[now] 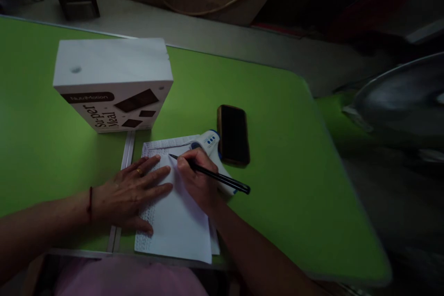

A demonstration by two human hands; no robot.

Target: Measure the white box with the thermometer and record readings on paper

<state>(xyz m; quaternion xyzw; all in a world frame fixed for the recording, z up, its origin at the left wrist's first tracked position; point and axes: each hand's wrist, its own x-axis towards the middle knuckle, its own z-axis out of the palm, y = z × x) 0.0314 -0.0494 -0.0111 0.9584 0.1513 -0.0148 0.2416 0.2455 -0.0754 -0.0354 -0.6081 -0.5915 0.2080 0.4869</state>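
The left hand (135,193) lies splayed on the paper (183,226); the right hand (199,178) grips a pen (222,178) over it. Right of the paper sits a phone (234,134); beyond-left, a box (114,88).

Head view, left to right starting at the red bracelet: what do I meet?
Red cord bracelet → left hand → right hand → smartphone. Left out for overlap: NutriMotion box, paper, black pen, white-and-blue device.

Paper (182,222) on table (287,185), phone (233,135) right (box (114,84) behind and left).
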